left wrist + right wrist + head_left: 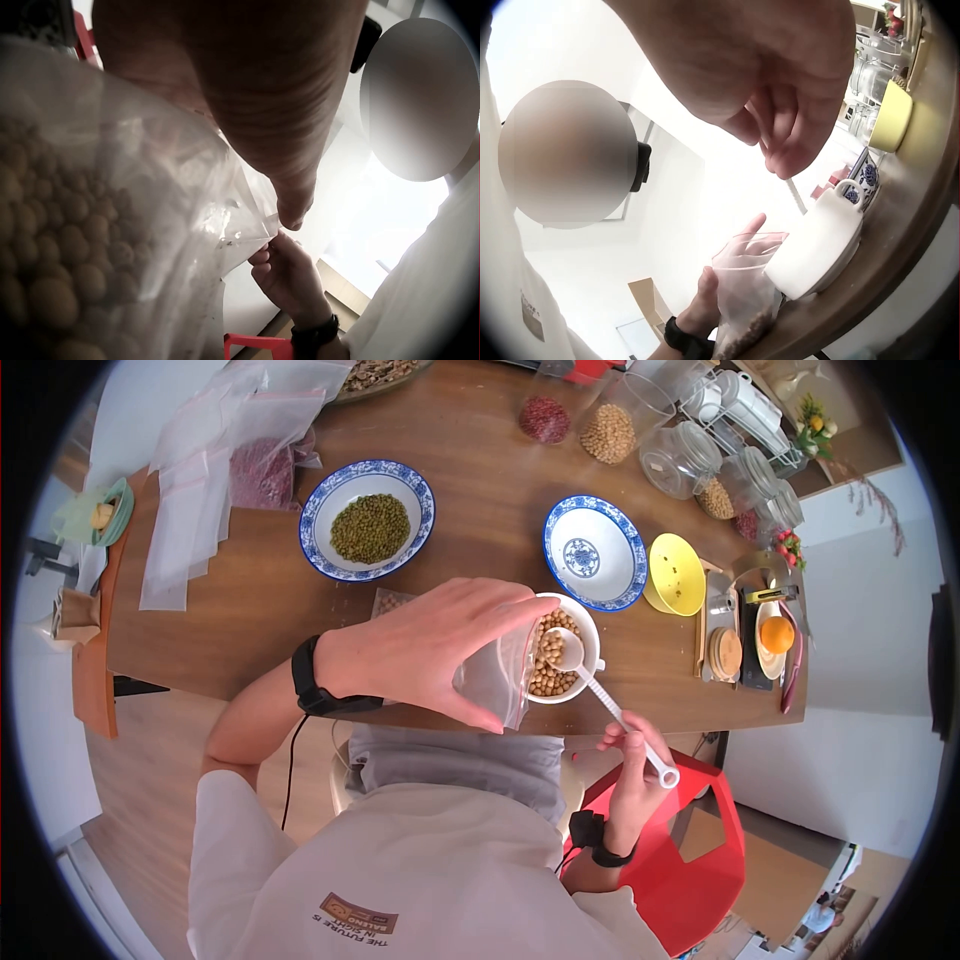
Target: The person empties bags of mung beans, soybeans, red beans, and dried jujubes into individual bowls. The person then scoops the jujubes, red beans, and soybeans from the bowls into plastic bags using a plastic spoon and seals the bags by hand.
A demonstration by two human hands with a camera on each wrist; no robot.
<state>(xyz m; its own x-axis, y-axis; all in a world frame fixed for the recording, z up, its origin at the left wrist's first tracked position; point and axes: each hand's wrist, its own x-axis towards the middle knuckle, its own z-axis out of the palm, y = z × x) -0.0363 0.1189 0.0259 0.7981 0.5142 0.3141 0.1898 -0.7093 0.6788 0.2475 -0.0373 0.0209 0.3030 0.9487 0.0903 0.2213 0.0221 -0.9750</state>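
Note:
My left hand [425,645] holds a clear zip bag [495,670] by its mouth, thumb and fingers spread wide around it. Beige chickpeas [67,255] fill the lower part of the bag in the left wrist view. The bag's mouth is right at the rim of a white handled cup [592,622], which contains more chickpeas [549,682]. My right hand [637,760] pinches the long handle of a white plastic spoon [603,698]. The spoon's bowl is over the cup, among the chickpeas, with several chickpeas in it.
Behind the cup stand a blue-rimmed bowl of green beans [370,528], a bare blue-rimmed bowl [595,550] and a yellow bowl [677,572]. Spare zip bags [190,510] lie at left. Glass jars [680,458] line the back right. A red chair [690,860] stands below the table edge.

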